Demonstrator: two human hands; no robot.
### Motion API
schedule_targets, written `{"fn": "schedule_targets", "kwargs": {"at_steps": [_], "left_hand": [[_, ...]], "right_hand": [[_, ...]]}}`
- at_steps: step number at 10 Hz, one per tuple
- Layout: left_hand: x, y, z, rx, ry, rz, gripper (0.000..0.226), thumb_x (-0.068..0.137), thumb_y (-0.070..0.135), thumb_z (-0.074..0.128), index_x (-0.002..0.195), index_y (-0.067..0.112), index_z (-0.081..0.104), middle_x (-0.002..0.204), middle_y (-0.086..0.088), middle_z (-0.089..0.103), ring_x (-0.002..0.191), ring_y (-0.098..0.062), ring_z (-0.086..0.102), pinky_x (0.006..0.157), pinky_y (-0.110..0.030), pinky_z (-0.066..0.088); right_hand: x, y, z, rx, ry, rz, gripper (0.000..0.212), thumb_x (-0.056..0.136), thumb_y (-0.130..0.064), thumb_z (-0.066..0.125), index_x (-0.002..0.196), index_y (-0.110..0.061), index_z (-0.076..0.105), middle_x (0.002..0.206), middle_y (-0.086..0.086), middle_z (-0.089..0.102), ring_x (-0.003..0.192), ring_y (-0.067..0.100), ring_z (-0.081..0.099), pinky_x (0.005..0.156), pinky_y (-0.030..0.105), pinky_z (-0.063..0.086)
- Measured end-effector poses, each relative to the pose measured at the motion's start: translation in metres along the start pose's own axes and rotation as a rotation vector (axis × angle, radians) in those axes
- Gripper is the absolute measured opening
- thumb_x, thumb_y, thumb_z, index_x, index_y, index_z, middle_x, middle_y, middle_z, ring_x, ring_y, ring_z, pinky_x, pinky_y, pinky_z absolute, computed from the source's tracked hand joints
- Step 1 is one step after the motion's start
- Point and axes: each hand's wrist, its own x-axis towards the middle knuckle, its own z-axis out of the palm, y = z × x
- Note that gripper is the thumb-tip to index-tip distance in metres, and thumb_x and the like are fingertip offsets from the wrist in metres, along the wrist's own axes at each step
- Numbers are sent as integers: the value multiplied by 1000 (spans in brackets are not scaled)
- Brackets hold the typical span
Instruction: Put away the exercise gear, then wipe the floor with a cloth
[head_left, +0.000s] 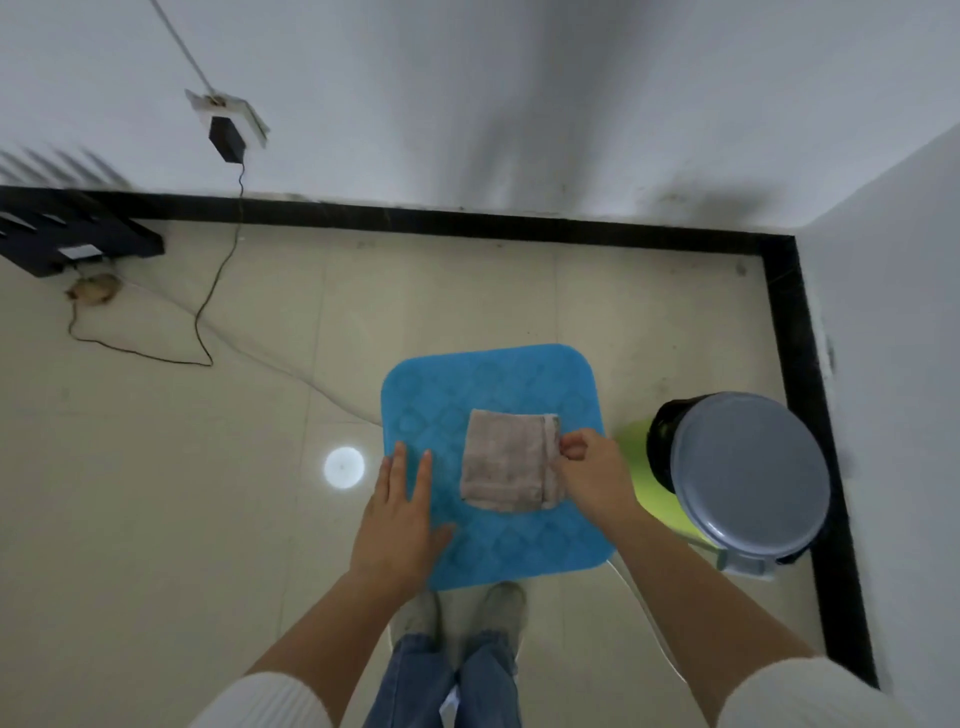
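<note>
Fingers (574, 444) of the right hand (597, 478) are curled, pinching the right edge of a folded, greyish cloth (504, 460), thumb against forefinger. That cloth lies flat near the middle of a blue stool (519, 543) with a patterned square seat and rounded corners. On the seat's left side the left hand (400, 525) rests palm down, its fingers straight and slightly spread, holding nothing and apart from the cloth. Just beside the stool on the right stands a green bin (638, 467) in the corner of the room, its round grey lid (750, 475) closed; a black liner (662, 431) shows at the rim, and what is inside is hidden. A pair of grey shoes (506, 603) stands on the pale tiled floor (156, 467), toes partly under the seat's near edge. Farther left, a black adapter (226, 137) sits in a wall socket, its thin cable (208, 312) trailing down to the floor near a black rack (62, 234).
</note>
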Motion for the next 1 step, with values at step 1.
{"fn": "schedule_targets", "kwargs": {"at_steps": [1], "left_hand": [[11, 5, 5, 17, 33, 27, 89, 92, 55, 41, 148, 15, -15, 154, -10, -28, 145, -26, -16, 117, -30, 0]], "right_hand": [[12, -3, -15, 157, 9, 3, 19, 85, -8, 62, 102, -13, 61, 102, 5, 66, 89, 18, 63, 76, 29, 51]]}}
